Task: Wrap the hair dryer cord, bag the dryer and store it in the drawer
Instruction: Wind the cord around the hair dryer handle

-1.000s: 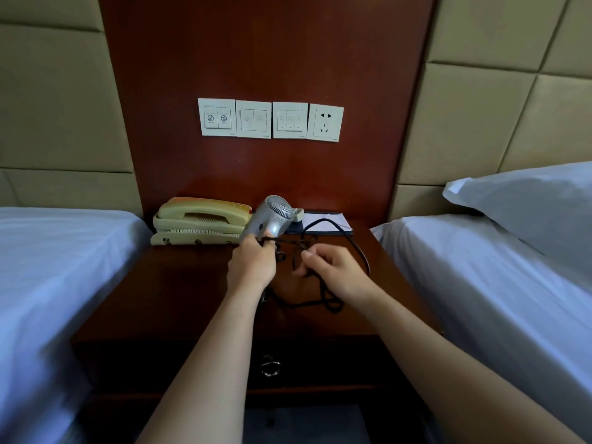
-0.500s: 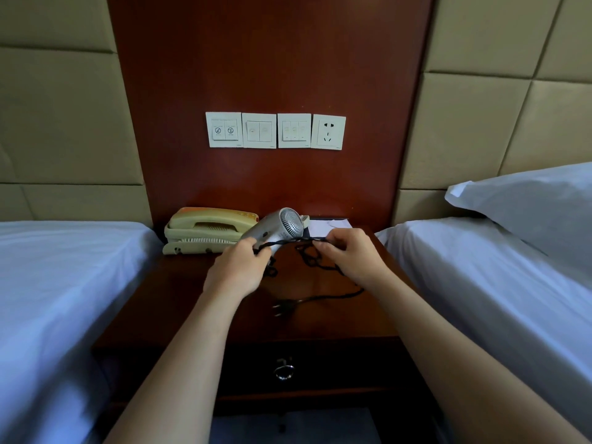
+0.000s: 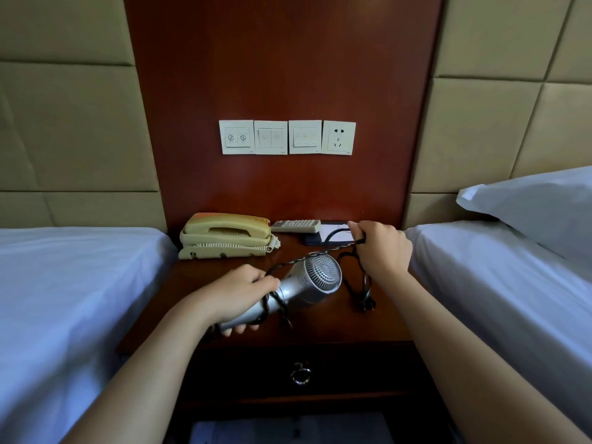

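My left hand (image 3: 238, 291) grips the handle of a silver hair dryer (image 3: 315, 280), held over the dark wooden nightstand (image 3: 323, 328) with its grille facing me. Turns of the black cord (image 3: 298, 259) lie round the handle. The cord runs from there up and right to my right hand (image 3: 382, 248), which pinches it near the back right of the nightstand. Below that hand the rest of the cord hangs down, and its plug (image 3: 368, 304) dangles just over the wood. The drawer front with a metal ring pull (image 3: 300, 375) is below, closed. No bag is in view.
A beige telephone (image 3: 224, 235) sits at the back left of the nightstand, a remote control (image 3: 296, 225) and a white card on a dark pad (image 3: 336, 235) behind my right hand. Beds (image 3: 64, 283) with white sheets flank both sides. Switches and a wall socket (image 3: 339, 137) are above.
My left hand has pulled the dryer down and toward me. My right hand has drawn the cord farther right, lifting the plug off the wood. The remote is now uncovered.
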The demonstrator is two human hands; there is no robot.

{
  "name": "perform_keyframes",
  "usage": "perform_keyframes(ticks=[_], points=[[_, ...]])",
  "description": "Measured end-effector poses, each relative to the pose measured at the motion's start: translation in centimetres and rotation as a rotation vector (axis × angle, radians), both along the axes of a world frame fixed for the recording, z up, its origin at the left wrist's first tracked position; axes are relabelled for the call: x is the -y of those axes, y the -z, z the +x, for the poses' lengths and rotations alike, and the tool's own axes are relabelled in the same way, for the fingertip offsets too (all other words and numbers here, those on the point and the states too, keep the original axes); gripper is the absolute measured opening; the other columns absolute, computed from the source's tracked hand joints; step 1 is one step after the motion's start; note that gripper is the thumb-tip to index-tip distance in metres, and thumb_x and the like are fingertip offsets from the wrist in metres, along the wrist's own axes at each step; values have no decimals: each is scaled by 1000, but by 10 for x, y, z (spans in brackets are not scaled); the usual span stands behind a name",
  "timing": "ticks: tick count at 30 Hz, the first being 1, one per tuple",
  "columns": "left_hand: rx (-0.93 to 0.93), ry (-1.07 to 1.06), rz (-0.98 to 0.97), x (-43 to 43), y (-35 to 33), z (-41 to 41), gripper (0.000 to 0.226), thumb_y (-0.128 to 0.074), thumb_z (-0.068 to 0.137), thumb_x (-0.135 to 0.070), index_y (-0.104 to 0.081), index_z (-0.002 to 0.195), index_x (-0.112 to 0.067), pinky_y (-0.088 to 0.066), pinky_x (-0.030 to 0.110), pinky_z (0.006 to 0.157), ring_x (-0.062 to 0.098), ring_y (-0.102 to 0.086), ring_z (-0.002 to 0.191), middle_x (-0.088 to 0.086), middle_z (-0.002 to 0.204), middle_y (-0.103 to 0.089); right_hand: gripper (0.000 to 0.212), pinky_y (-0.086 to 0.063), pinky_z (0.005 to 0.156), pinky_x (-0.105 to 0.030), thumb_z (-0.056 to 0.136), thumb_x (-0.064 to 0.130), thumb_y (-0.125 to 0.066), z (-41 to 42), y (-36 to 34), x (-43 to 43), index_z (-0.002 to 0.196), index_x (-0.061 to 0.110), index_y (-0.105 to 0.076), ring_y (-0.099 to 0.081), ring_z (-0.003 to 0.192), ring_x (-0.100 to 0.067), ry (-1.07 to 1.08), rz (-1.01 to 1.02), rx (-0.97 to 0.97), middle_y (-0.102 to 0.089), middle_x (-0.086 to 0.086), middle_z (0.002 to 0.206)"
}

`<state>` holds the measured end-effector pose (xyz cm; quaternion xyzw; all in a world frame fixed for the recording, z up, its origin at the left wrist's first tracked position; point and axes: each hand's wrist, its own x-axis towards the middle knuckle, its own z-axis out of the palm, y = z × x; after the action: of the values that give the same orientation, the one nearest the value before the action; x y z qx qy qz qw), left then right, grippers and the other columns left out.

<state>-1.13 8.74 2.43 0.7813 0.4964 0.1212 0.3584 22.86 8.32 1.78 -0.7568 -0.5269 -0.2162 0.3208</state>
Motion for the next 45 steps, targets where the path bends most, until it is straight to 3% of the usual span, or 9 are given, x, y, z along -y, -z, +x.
perform_keyframes(ticks=[6,16,21,23,26,30,35,39,45], points=[[70,39,-120,-1,4,-7,32,-40,96,-36,-53,81,-11,-35,19,37,20,-46,39,15,58,-61,35,-30,56,-30,98,39,-39,1,8,-11,88,12,-59,-62,81,-37,28,7,50,-69,-12,85],[253,64,-392,-11,15,-11,46,-37,97,-34,-56,71,-1,-34,16,31,20,-47,36,18,57,-58,37,-28,59,-30,94,45,-44,1,29,-22,80,13,-59,-61,84,-36,-79,-74,50,-68,-11,86],[488,48,-567,-15,14,-6,52,-32,94,-40,-53,76,3,-32,15,29,20,-45,34,16,55,-53,27,-32,62,-30,82,40,-49,7,38,-24,66,18,-51,-60,88,-37,-222,-177,-75,-69,-10,86],[615,38,-610,-18,15,-6,51,-31,93,-43,-53,85,2,-32,16,30,19,-44,34,16,56,-52,21,-32,62,-30,84,37,-55,6,41,-23,76,20,-63,-61,89,-34,-266,-233,-25,-70,-6,89],[792,-2,-623,-25,18,-6,52,-28,95,-41,-52,76,1,-32,16,31,18,-41,34,15,56,-50,23,-32,63,-29,88,37,-57,0,44,-19,98,21,-70,-63,92,-32,-361,-268,106,-71,-4,96],[962,-141,-574,-33,17,-1,48,-28,95,-41,-54,82,-3,-32,15,30,17,-40,32,11,54,-50,25,-36,61,-29,91,38,-50,-9,53,-10,98,23,-68,-63,93,-27,-477,-320,320,-68,1,100],[962,-341,-562,-47,24,-2,48,-28,96,-44,-50,82,-3,-34,13,32,15,-41,29,7,49,-51,18,-17,37,-18,73,32,-71,-22,45,0,61,19,-64,-60,53,-19,-558,-155,566,-58,5,58],[990,-498,-512,-62,30,4,62,-26,96,-55,-52,93,1,-38,16,34,19,-44,28,11,55,-53,21,-27,35,-22,66,28,-78,-41,31,11,60,21,-60,-56,51,-15,-649,-63,649,-55,6,58],[736,-620,-88,-54,34,21,46,-39,93,-42,-58,103,-1,-40,22,39,23,-53,43,16,71,-62,19,-31,35,-26,79,33,-56,-55,13,16,67,20,-60,-57,58,-18,-706,76,640,-56,5,64]])
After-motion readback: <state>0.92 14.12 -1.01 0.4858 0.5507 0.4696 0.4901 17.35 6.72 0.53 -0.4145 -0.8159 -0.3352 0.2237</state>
